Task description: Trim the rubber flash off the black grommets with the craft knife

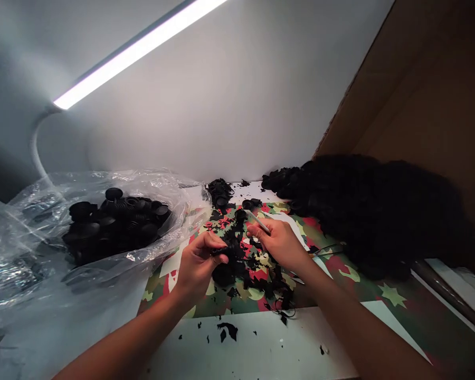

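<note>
My left hand (200,261) is closed, thumb and fingers pinching a small black rubber-like part (220,251) that the fingers partly hide. To its right, my right hand (275,240) grips a slim pale metal tool (259,221) that looks like tweezers. The tool points up and left, and its tip meets a black scrap (241,215); I cannot tell whether it grips the scrap. Below the left fingers lies a round black piece (224,275). Torn black scraps (269,287) are scattered under and between both hands on a camouflage-patterned sheet (253,306).
At left, a clear plastic bag (182,211) holds round ribbed black parts (111,224). A large dark heap (364,211) stands at right against cardboard (419,105). A small scrap pile (220,192) sits at the back. A lit lamp (142,53) hangs above. A thin metal tool (328,249) lies by my right forearm.
</note>
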Available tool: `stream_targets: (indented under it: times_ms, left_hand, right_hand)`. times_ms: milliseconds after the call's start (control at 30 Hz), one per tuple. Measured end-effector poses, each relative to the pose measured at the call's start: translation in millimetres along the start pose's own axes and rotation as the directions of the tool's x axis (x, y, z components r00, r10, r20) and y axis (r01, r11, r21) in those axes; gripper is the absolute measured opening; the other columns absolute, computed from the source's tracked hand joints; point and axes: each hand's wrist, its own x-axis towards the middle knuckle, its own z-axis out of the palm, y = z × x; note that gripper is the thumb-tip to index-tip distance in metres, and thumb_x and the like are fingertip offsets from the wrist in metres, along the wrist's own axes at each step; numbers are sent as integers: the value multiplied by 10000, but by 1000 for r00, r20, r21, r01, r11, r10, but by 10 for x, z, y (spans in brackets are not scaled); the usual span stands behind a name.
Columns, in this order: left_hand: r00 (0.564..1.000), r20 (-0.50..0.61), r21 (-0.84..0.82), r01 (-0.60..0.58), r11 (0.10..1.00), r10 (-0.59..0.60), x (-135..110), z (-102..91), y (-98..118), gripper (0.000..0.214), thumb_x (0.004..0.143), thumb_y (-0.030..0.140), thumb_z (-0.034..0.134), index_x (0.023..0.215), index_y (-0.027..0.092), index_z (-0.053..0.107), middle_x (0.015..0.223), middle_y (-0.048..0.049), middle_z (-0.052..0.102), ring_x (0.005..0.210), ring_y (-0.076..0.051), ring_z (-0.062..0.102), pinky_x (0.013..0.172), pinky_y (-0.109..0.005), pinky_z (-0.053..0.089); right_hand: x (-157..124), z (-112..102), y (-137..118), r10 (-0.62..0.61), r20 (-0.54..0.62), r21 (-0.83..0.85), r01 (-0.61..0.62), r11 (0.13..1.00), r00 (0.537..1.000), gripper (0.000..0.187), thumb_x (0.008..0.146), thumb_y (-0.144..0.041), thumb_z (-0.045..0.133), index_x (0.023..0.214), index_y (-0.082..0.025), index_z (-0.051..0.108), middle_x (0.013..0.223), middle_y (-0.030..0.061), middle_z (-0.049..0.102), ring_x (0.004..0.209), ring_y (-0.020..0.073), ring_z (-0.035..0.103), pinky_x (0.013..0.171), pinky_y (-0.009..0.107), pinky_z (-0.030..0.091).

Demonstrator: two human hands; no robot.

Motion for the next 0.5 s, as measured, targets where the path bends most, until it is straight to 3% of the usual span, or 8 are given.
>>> stream_targets:
  times_ms: [67, 133, 267, 367, 500]
  left_hand:
    - [1000, -7, 27, 22, 999, -22, 2, -4, -2, 261, 715, 300, 883, 694, 174, 656, 709, -17, 632, 690, -153, 574, 647, -245, 476]
    - [998, -9, 63, 56, 996, -55, 7, -3, -8, 242, 689, 264, 893, 687, 175, 668, 716, -20, 647, 707, -161, 588, 668, -254, 485]
    - [987, -18, 54, 158, 986, -158, 33, 18, -21, 289, 609, 261, 931, 822, 186, 752, 850, -47, 722, 833, -212, 654, 744, -291, 526]
    - [971, -24, -21, 238, 971, -239, 41, 31, -38, 360, 590, 315, 948, 871, 182, 767, 859, -49, 737, 820, -211, 667, 739, -290, 539]
    - [965, -17, -139, 258, 956, -263, 18, 27, -75, 362, 611, 372, 952, 854, 175, 769, 819, -43, 735, 753, -178, 660, 721, -267, 544]
  right_hand:
    - [-72, 45, -112, 46, 148, 243, -82, 967, 988, 564, 934, -659, 490, 750, -170, 704, 467, -30, 449, 458, 128, 391, 488, 258, 284]
    - [-132, 93, -200, 34, 246, 401, -134, 906, 969, 567, 867, -700, 569, 752, -159, 696, 512, -16, 504, 490, 122, 416, 499, 258, 301]
    - [-180, 160, -272, 27, 229, 546, -151, 824, 973, 451, 815, -581, 711, 674, -162, 622, 616, -14, 518, 585, 113, 433, 553, 251, 331]
    - [-163, 172, -249, 50, 270, 629, -215, 747, 962, 443, 815, -570, 713, 691, -171, 566, 591, -43, 445, 524, 85, 313, 491, 237, 240]
    - [-143, 156, -222, 42, 312, 683, -255, 685, 949, 437, 814, -565, 712, 723, -184, 517, 600, -57, 394, 510, 75, 244, 476, 237, 174]
